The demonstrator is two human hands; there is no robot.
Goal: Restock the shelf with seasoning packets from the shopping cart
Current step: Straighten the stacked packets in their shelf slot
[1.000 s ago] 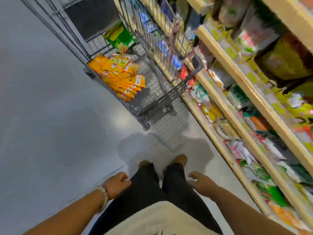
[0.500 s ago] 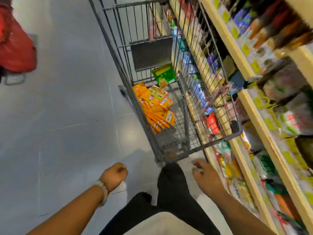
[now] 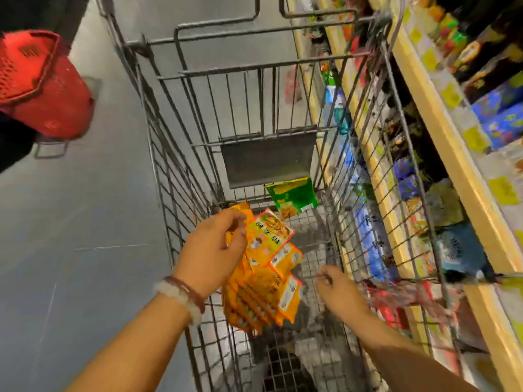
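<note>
Left hand fingers round orange packets

Both bare forearms reach forward and down. The left hand, with a pale bead bracelet and a dark red cord at the wrist, has curled fingers. The right hand appears loosely curled, though blurred.

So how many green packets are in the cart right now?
1: a green seasoning packet leaning against the far end of the wire shopping cart, beyond the orange packets. More may be hidden underneath those.
</note>
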